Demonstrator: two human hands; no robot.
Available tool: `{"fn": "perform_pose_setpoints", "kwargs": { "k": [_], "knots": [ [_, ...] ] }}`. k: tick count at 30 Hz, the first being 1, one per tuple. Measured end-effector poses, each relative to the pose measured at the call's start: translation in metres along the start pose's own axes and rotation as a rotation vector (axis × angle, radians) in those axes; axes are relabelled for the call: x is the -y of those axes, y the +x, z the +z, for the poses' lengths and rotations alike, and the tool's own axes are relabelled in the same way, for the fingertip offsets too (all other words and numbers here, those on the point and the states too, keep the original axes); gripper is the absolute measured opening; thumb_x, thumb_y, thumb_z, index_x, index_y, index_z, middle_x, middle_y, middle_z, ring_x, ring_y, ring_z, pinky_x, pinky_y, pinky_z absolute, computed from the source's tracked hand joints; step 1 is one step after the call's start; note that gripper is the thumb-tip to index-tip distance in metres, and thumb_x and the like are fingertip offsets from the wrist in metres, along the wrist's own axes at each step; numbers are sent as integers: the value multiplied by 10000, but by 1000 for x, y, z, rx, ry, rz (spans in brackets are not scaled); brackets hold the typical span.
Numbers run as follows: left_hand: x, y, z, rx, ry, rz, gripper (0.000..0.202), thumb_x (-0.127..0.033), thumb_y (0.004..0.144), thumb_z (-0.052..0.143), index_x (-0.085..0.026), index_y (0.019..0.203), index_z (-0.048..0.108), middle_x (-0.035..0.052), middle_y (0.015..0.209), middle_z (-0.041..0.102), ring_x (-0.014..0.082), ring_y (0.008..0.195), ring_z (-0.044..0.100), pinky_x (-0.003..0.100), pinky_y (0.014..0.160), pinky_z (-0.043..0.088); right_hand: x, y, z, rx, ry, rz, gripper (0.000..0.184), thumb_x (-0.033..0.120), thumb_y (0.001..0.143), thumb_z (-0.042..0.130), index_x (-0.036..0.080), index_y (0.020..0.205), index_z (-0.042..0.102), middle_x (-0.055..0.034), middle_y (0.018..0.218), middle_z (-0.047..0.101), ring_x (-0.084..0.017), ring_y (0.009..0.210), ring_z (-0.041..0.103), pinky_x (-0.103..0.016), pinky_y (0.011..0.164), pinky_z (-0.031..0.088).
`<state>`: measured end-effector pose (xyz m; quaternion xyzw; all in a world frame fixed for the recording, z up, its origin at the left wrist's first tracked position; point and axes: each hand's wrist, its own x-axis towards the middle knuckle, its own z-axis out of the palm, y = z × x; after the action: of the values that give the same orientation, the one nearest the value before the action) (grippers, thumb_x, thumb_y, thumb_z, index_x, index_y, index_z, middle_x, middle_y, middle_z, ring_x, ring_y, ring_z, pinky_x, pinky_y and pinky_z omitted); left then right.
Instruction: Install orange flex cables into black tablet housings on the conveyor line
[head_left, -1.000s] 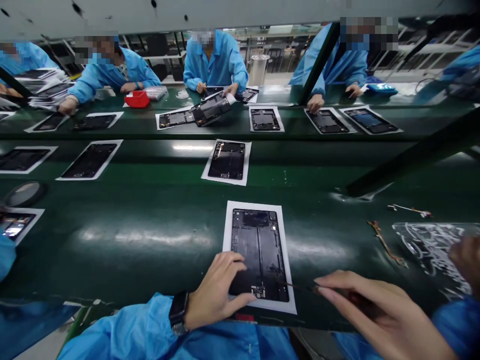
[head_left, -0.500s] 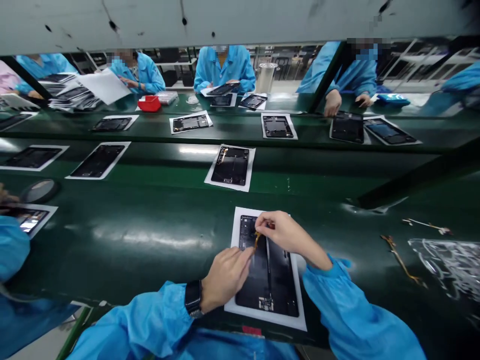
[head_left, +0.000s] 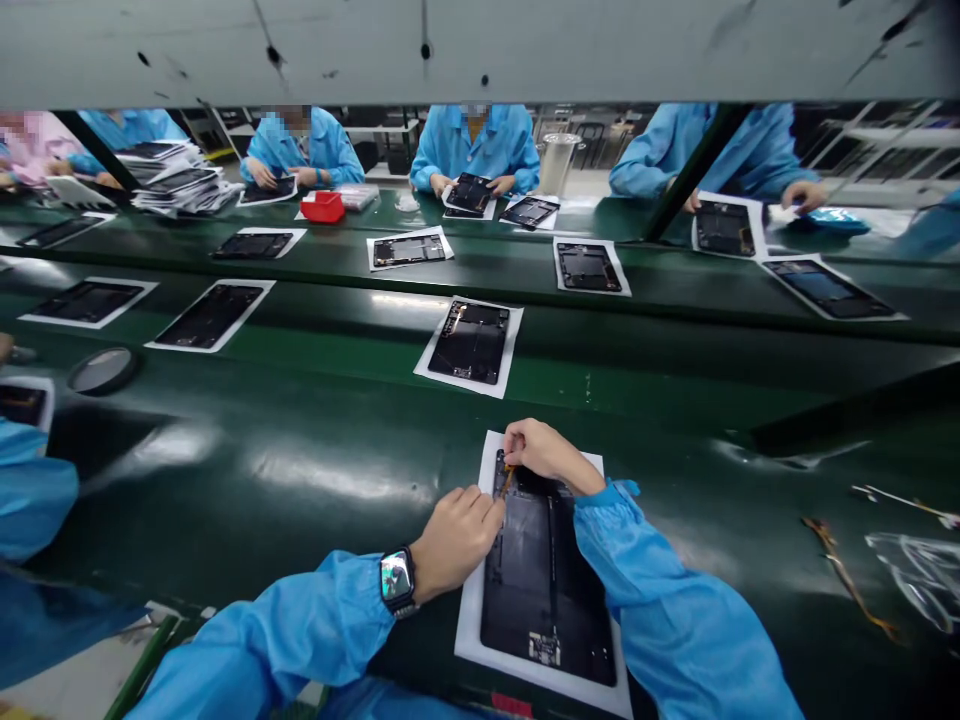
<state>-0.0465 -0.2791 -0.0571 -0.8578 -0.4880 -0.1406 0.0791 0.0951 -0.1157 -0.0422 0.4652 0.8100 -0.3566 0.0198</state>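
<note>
A black tablet housing (head_left: 521, 575) lies on a white sheet (head_left: 469, 625) on the green bench in front of me. Over its upper left edge, an orange flex cable (head_left: 508, 481) runs between my hands. The fingers of my right hand (head_left: 541, 449) pinch its upper end close to the housing's top left corner. My left hand (head_left: 456, 540), a smartwatch (head_left: 396, 577) at its wrist, closes on the lower end by the housing's left side. The fingers partly cover both cable ends, and my right hand and sleeve cover the housing's upper right.
Another flex cable (head_left: 851, 575) lies to the right, beside clear plastic film (head_left: 919, 580). Beyond the bench, a further tablet housing (head_left: 471, 342) rests on its sheet. A roll of tape (head_left: 103, 371) sits at left. Co-workers in blue handle housings across the line; a dark post (head_left: 862, 410) slants at right.
My right hand has shifted slightly left towards the housing's corner, still pinching the cable. The view has tilted and turned a little. Across the line, a co-worker has lifted a housing with its sheet.
</note>
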Motion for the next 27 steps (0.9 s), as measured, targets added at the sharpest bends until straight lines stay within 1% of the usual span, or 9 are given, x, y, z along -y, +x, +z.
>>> {"fn": "perform_pose_setpoints", "kwargs": {
  "k": [4,7,10,12,15,17,20,24,27],
  "knots": [
    [0,0,1,-60,-38,58,162,-99,969,407,-102,1020,560,54,814,617,190,721,582,320,606,452,-1,9,-4,22,-64,57,175,200,648,793,201,703,627,25,708,628,-119,636,549,-222,538,316],
    [-1,0,0,-73,-80,96,226,-100,992,351,-88,1064,565,68,871,644,177,775,606,312,638,469,-3,9,-8,22,-121,74,238,264,634,817,206,688,593,17,710,620,-137,662,554,-238,551,306],
    [-2,-1,-1,-76,-117,128,275,-116,1009,316,-77,1126,562,89,956,665,178,852,624,312,682,489,-4,2,-10,16,-167,62,276,353,666,811,224,765,588,12,752,627,-155,706,573,-246,565,306],
    [-1,-2,0,-67,-128,140,279,-119,1011,318,-80,1135,564,96,983,672,180,882,633,311,700,493,-3,-4,-10,11,-198,48,299,381,690,797,236,837,582,3,797,635,-172,742,587,-253,579,309],
    [-1,-1,2,-46,-141,141,241,-119,1005,365,-89,1136,566,97,1006,683,180,913,645,303,725,489,0,-11,-8,3,-243,20,295,360,736,767,241,917,567,-20,868,644,-200,816,602,-262,612,315],
    [-1,-1,3,-47,-144,137,220,-119,1001,392,-89,1134,564,98,1014,688,179,927,651,300,734,486,1,-14,-7,12,-260,-6,289,361,757,753,246,944,564,-20,889,647,-202,839,607,-261,625,320],
    [-2,0,6,-54,-141,131,218,-123,1004,389,-90,1128,565,95,1009,691,173,931,651,300,737,487,2,-15,-8,29,-281,-23,298,385,766,746,247,960,566,-13,889,650,-199,830,612,-261,626,326],
    [-3,-1,11,-57,-162,145,215,-139,1007,384,-104,1113,568,78,984,692,167,913,644,299,739,479,2,-14,-8,28,-317,1,299,361,763,738,240,970,560,-27,909,651,-216,833,620,-270,620,318],
    [-2,-1,11,-26,-167,130,202,-147,1004,398,-107,1112,565,73,954,689,161,886,642,295,728,465,5,-13,-9,48,-326,-13,292,358,765,727,240,965,549,-32,939,655,-223,863,625,-271,632,327]
  ]
}}
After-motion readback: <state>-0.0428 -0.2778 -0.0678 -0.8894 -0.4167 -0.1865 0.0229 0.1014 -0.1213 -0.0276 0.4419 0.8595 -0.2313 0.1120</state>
